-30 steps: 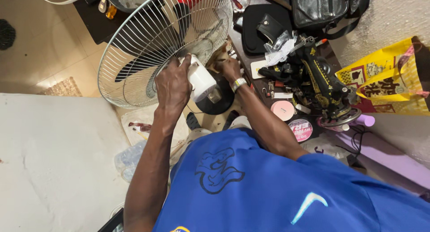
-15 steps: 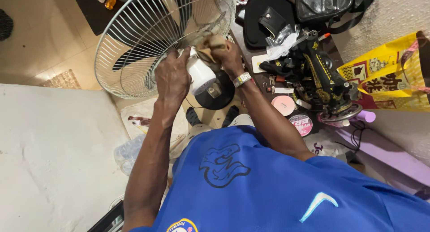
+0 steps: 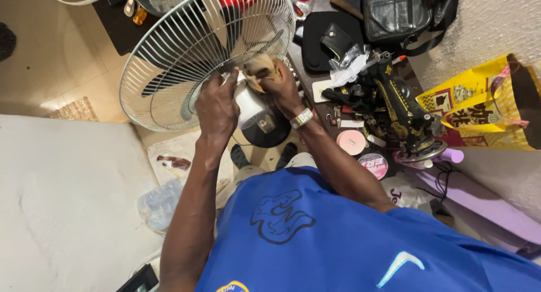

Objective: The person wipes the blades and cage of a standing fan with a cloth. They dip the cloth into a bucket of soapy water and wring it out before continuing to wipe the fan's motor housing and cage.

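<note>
A standing fan is tilted toward me, its white wire grille (image 3: 186,50) facing left and its white motor housing (image 3: 251,103) behind it. My left hand (image 3: 217,109) grips the motor housing from the left. My right hand (image 3: 280,86) holds a brownish cloth (image 3: 260,65) pressed against the back of the grille, just above the housing. The cloth is blurred. The fan's round black base (image 3: 265,128) lies below my hands.
A black sewing machine (image 3: 394,109) stands on a cluttered dark table to the right, with a black bag (image 3: 397,10), a pink round tin (image 3: 350,141) and yellow printed bags (image 3: 479,109). A white mattress (image 3: 62,202) fills the left. A plastic bottle (image 3: 160,202) lies on the floor.
My right hand rose from beside the motor housing with the cloth and now presses it on the back of the grille. My left hand kept its grip on the housing.
</note>
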